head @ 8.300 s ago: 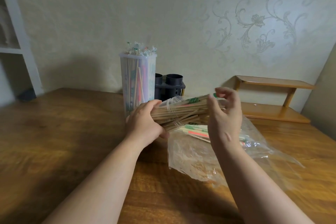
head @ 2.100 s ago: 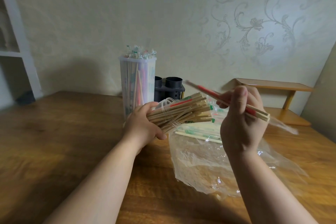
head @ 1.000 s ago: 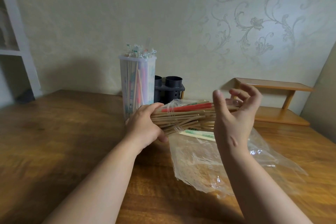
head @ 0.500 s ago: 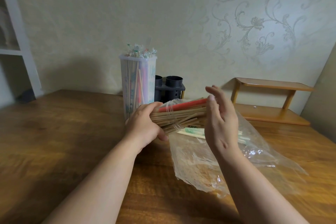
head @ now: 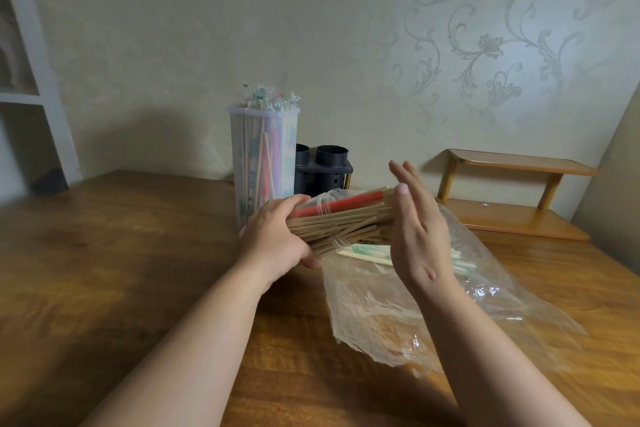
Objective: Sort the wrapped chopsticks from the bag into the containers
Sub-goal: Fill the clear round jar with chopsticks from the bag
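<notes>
Where the right hand (head: 415, 232), fingers straight, lies flat against the chopstick bundle (head: 341, 224), its far ends are hidden; the left hand (head: 277, 239) grips the bundle's near end above the desk (head: 104, 253); wrapped pairs (head: 367, 251) lie half-hidden in the bag (head: 398, 322); behind stand a full clear container (head: 263, 156) and black holder (head: 325, 172); desk stretches leftward.

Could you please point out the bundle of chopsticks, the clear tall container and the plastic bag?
bundle of chopsticks (head: 353, 222), head view, middle of its length.
clear tall container (head: 263, 163), head view, its front wall.
plastic bag (head: 381, 315), head view, crumpled near part.
</notes>
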{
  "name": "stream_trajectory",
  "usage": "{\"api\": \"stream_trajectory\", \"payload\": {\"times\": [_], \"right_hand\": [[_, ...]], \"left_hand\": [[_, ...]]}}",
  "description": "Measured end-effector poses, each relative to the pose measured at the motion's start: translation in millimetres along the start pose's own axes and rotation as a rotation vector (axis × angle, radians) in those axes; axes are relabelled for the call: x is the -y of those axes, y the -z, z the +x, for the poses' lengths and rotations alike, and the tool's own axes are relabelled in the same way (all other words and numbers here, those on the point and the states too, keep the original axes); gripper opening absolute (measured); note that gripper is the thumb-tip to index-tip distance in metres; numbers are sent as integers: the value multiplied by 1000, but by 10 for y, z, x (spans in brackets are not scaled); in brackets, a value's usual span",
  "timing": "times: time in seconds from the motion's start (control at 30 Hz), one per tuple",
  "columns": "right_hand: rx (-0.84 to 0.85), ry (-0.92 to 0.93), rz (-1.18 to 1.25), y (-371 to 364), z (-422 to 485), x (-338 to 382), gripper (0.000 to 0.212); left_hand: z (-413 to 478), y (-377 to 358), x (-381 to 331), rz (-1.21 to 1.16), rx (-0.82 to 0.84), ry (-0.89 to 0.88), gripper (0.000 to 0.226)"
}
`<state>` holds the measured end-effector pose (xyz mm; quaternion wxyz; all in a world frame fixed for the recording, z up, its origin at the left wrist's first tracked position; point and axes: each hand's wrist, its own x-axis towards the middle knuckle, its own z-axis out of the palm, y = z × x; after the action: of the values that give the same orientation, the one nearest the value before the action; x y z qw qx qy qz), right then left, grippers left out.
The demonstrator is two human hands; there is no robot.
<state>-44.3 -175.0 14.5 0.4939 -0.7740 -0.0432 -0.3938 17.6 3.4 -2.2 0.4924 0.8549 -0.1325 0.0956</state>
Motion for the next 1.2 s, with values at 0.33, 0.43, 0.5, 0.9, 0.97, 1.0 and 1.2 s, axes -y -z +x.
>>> {"api": "stream_trajectory", "payload": {"times": [0.33, 0.43, 0.5, 0.9, 0.97, 1.0, 1.2], "right_hand": [[50, -14, 20, 43, 18, -6, 51], [-64, -72, 44, 115, 53, 41, 38], [-112, -113, 12, 176, 91, 49, 23], [278, -439, -88, 305, 146, 82, 19], [440, -483, -120, 325, 134, 96, 21], [531, -507, -149, 334, 122, 111, 21], [965, -640, -304, 338, 48, 195, 18]], "left_hand": [[20, -2, 27, 2, -37, 22, 97], [44, -11, 70, -75, -69, 67, 99], [66, -11, 100, -118, -92, 92, 99], [89, -9, 115, -161, -97, 152, 97], [98, -10, 126, -170, -100, 154, 98], [101, -13, 131, -169, -100, 152, 98], [98, -20, 132, -149, -101, 123, 97]]}}
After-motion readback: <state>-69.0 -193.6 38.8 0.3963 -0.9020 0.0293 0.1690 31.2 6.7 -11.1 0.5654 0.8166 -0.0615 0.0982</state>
